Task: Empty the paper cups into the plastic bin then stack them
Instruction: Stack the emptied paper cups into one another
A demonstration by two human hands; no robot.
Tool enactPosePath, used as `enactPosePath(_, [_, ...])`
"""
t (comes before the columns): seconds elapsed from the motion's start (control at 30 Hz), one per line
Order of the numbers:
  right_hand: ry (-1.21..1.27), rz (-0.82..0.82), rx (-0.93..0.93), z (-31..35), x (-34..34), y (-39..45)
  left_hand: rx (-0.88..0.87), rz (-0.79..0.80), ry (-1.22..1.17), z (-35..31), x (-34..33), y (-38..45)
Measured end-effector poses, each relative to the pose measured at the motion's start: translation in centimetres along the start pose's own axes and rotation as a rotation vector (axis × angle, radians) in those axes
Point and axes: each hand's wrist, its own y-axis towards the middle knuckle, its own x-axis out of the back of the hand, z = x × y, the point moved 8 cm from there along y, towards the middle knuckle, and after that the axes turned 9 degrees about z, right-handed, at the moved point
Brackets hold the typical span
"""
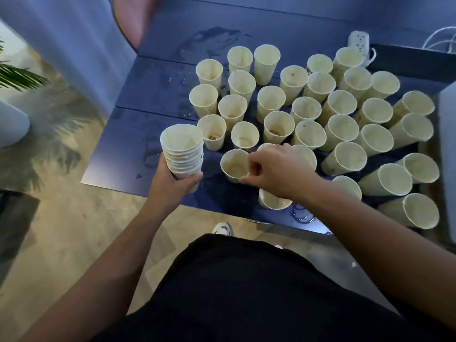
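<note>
Many cream paper cups stand upright across a dark blue table (158,99). My left hand (172,183) grips a stack of nested cups (183,150) from below, held just off the table's front left part. My right hand (274,169) reaches over the front row and pinches the rim of a single cup (233,164) between thumb and fingers. That cup stands on the table and holds a little residue. A cup with brown bits (212,132) stands just behind it. No plastic bin shows in this view.
Wet patches and drops mark the table at the back left and front (212,43). A white cord and a perforated white object (359,41) lie at the back right. A plant (17,75) stands on the left, and my shoe (223,229) is under the table edge.
</note>
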Motion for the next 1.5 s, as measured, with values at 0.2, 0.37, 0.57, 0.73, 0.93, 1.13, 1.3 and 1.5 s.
enactPosePath(0.2, [-0.108, 0.162, -0.131, -0.6, -3.6, -3.1, -0.032, 0.110, 0.015, 0.4, -1.3, -0.4])
enactPosePath(0.37, [-0.305, 0.154, -0.198, -0.3, -4.3, -3.7, -0.045, 0.145, -0.019, -0.2, -2.2, -0.6])
enactPosePath(0.57, [-0.115, 0.262, -0.165, 0.3, -0.3, -3.5, -0.045, 0.162, -0.041, -0.5, -2.3, -1.2])
enactPosePath(0.73, [0.115, 0.071, -0.027, 2.4, 8.9, -3.3, -0.022, 0.166, -0.013, -0.5, -1.8, -1.9])
enactPosePath(0.93, [0.395, -0.291, 0.124, 5.1, 12.9, -2.3, 0.003, 0.179, 0.012, -0.2, -1.8, -2.4])
enactPosePath(1.13, [0.294, -0.115, 0.242, 8.2, 8.8, 0.0, 0.015, 0.175, -0.004, -0.5, -1.8, -2.2])
enactPosePath(1.3, [0.291, -0.017, 0.299, 9.1, 7.8, 0.9, 0.014, 0.166, -0.002, -0.4, -1.1, -2.3])
enactPosePath(1.5, [0.225, -0.025, 0.275, 9.0, 7.1, 2.0, -0.012, 0.153, 0.003, -0.9, -1.1, -2.1])
